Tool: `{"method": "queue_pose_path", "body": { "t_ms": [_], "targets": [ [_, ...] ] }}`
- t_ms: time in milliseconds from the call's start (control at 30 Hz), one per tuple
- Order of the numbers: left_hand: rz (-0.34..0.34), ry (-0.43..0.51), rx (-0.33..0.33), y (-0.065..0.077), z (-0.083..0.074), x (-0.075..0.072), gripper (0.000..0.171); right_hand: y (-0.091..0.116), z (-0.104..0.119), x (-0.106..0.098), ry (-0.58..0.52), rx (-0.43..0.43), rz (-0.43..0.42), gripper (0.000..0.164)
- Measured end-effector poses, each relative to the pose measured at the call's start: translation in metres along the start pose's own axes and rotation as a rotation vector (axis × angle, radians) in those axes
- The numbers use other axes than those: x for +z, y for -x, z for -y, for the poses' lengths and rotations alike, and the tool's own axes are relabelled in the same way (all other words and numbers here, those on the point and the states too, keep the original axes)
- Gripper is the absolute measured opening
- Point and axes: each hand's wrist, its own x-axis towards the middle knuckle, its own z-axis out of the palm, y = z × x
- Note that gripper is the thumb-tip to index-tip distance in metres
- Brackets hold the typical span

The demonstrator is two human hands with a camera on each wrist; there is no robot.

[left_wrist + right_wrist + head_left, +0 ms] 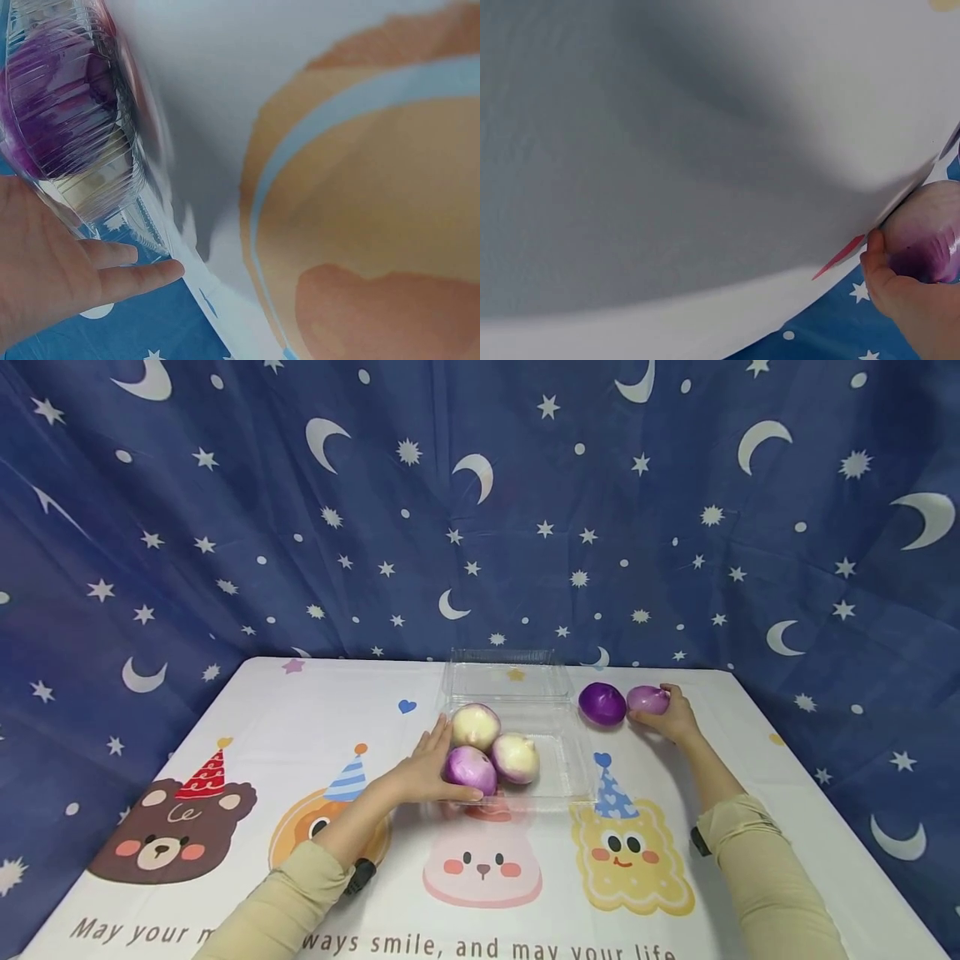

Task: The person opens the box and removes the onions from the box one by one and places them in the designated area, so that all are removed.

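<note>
A clear plastic clamshell box (558, 777) lies unfolded on the table, its lid (487, 681) tipped toward the back. Inside the left part of the box sit a purple onion (471, 770) and two pale onions with purple tinges, one pale onion (476, 727) behind and another pale onion (516, 758) to the right. My left hand (429, 770) rests against the box's left side with fairly straight fingers, the thumb along the front edge. Right of the box, my right hand (672, 717) grips a light purple onion (647, 698) between thumb and fingers. Beside it is a dark purple onion (602, 704).
A white tablecloth (360, 877) with printed cartoon animals and lettering covers the table. Behind the table's far edge hangs a blue curtain (525, 560) with moons and stars.
</note>
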Motion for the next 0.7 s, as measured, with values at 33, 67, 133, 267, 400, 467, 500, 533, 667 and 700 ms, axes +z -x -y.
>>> {"method": "queue_pose_path", "body": {
  "t_ms": [33, 67, 133, 267, 400, 467, 500, 533, 667, 700],
  "targets": [
    [0.003, -0.003, -0.003, 0.0004, -0.0002, 0.0, 0.125, 0.0005, 0.0003, 0.0002, 0.003, 0.002, 0.002, 0.093],
    [0.004, -0.005, -0.006, 0.0008, -0.0003, -0.0001, 0.125, 0.0008, 0.0004, 0.0003, 0.005, 0.002, 0.002, 0.093],
    [0.005, -0.005, -0.011, 0.0012, -0.0007, -0.0004, 0.125, 0.001, 0.0, 0.0003, 0.002, -0.003, -0.002, 0.094],
    [0.005, 0.0, -0.008, 0.0028, -0.0026, -0.0009, 0.125, 0.0008, -0.002, 0.0, -0.006, -0.021, -0.021, 0.094],
    [0.009, 0.001, -0.004, 0.0039, -0.0034, -0.0013, 0.125, 0.0022, -0.0012, -0.0007, -0.019, -0.027, -0.032, 0.093],
    [0.01, 0.003, -0.006, 0.0042, -0.0032, -0.0017, 0.125, 0.0032, -0.0002, -0.001, -0.024, -0.028, -0.033, 0.092],
    [0.01, 0.003, -0.008, 0.0041, -0.0029, -0.0018, 0.125, 0.0039, 0.0004, -0.0012, -0.026, -0.029, -0.032, 0.092],
    [0.01, 0.003, -0.008, 0.004, -0.0028, -0.0019, 0.125, 0.0043, 0.0005, -0.0013, -0.026, -0.029, -0.033, 0.092],
    [0.009, 0.008, -0.011, 0.0037, -0.0027, -0.0014, 0.125, 0.0076, 0.0014, -0.0015, -0.034, -0.024, -0.053, 0.092],
    [0.009, 0.009, -0.011, 0.0036, -0.0028, -0.0012, 0.125, 0.0085, 0.0015, -0.0017, -0.033, -0.028, -0.062, 0.092]
  ]
}}
